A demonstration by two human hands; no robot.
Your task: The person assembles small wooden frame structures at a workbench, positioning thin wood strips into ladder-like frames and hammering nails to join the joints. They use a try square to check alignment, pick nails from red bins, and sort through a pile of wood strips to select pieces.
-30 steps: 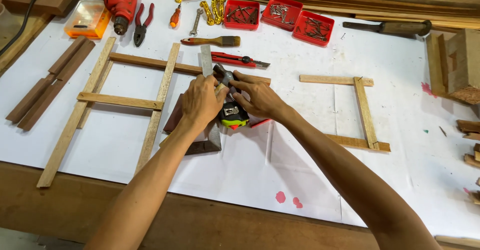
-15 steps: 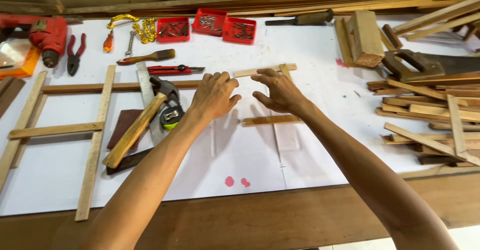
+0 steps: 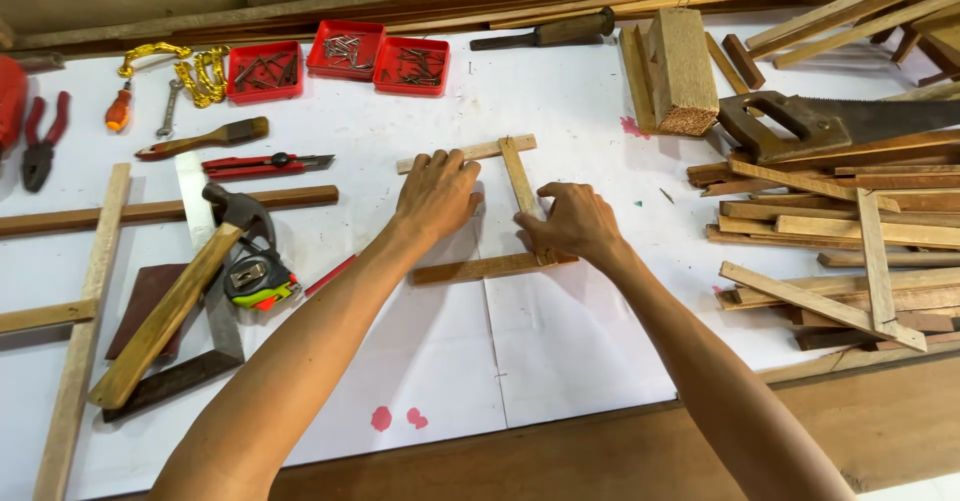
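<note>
The person is now working on a small wooden frame (image 3: 505,201) made of thin sticks, in the middle of the white counter (image 3: 560,341). A moment ago both hands were over by the tape measure (image 3: 258,281) and the hammer (image 3: 190,291). Now those tools are lying alone on the left, so the measuring part looks finished and the hands are moving on to the frame.

The left hand (image 3: 437,196) is resting flat on the left side of the frame, near the top stick. Its fingers (image 3: 440,164) are spread out and pressing down, not wrapped around anything. The right hand (image 3: 575,223) is sitting where the upright stick meets the bottom stick. Its fingers are curled in, maybe pinching the upright stick, but it is hard to be sure from here.

The frame is lying flat on the counter. Three red trays (image 3: 340,59) of nails are sitting at the back. A saw (image 3: 830,121) and a pile of wood strips (image 3: 840,251) are lying to the right. A big ladder-shaped frame (image 3: 85,291) is lying far left.
</note>
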